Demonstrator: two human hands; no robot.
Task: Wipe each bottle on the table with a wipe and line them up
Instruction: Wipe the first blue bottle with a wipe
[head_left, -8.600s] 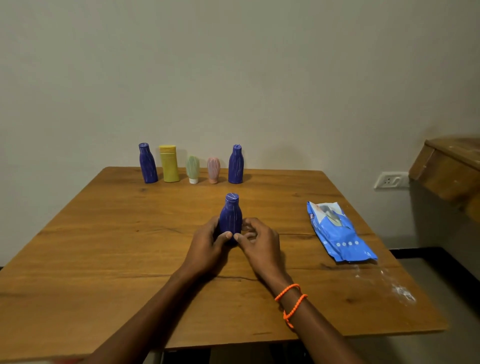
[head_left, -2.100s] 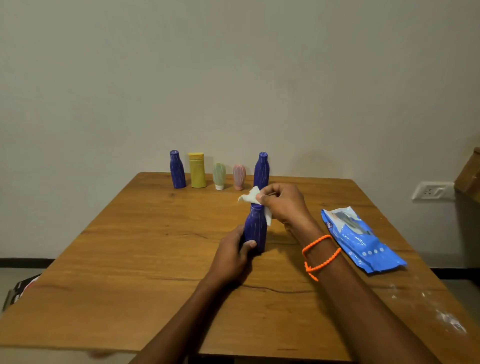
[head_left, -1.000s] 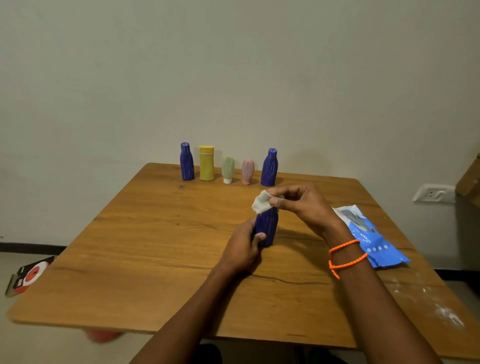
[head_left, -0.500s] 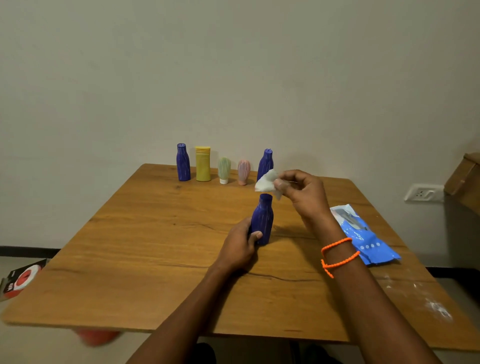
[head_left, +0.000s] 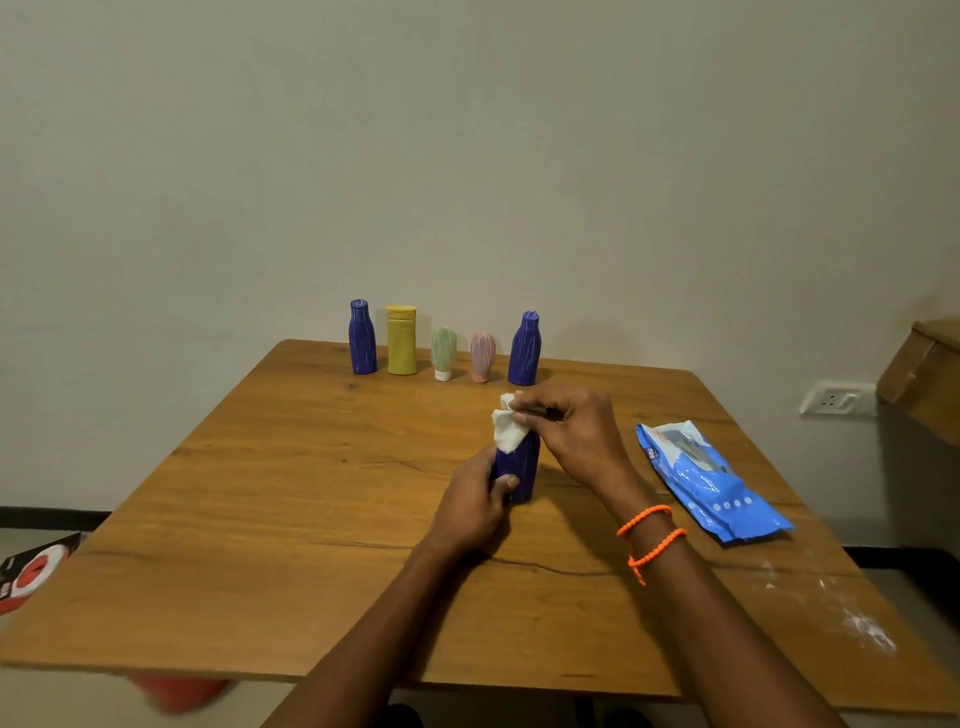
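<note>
I see my left hand curled round the lower body of a ribbed blue bottle standing upright mid-table. My right hand, two orange bead bands at its wrist, pinches a crumpled white wipe over the bottle's top. The table is smooth wood with a dark crack in its grain. To the right lies a glossy blue wipe pack, creased and flat. At the far edge stands a row: slim blue bottle, squared yellow bottle, green tube, pink tube, another blue bottle.
</note>
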